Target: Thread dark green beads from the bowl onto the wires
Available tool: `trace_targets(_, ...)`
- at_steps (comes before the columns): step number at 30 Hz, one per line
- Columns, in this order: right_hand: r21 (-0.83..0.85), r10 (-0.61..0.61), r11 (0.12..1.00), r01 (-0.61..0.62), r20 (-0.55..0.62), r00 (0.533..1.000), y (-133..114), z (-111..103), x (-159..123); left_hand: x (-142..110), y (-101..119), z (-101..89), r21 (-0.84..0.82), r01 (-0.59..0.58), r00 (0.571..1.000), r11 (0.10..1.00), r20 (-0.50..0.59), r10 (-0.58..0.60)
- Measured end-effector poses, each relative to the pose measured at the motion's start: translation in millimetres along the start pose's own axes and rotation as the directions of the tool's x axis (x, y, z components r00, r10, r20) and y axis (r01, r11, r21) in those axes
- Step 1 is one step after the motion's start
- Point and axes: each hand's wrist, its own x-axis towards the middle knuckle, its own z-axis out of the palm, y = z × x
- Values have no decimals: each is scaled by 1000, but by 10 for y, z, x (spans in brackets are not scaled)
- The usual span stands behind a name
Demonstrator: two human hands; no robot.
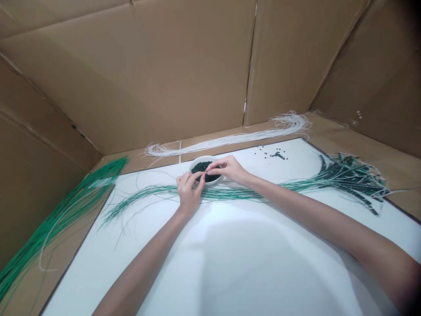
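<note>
A white bowl (215, 181) holds many small dark green beads (199, 167). Over its front rim, my left hand (189, 188) is closed in a pinch. From the other side my right hand (230, 169) pinches too, its fingertips meeting those of the left. A tiny thing seems to lie between the fingertips, too small to make out. Just in front of the bowl, partly under my hands and right forearm, runs a long bundle of thin green strands (237, 193). At its right end are dark beaded ends (355, 177).
Loose dark beads (279, 155) lie on the white board (171, 263) at the back right. Behind the board rests a bundle of white strands (223, 141). More green strands (66, 210) lie along the left edge. Cardboard walls (184, 74) stand at the back and sides.
</note>
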Motion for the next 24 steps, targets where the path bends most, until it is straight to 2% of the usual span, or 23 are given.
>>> trace_targets(6,-269,-155,953,142,-26,988,-194,26,-171,-49,38,-60,23,-112,994,993,6,112)
trace_targets(10,-287,-147,952,107,-121,982,-243,83,-403,-117,157,-109,2,-149,988,989,39,149)
trace_targets(13,-185,-60,983,18,-222,973,-193,177,-568,-194,237,-145,-22,-157,984,987,81,158)
trace_targets(17,72,100,994,-81,-314,944,-87,326,-696,-275,267,-198,-70,-115,983,991,136,124)
trace_targets(24,334,318,915,-225,-257,913,42,414,-751,-272,250,-243,-120,-1,970,993,239,30)
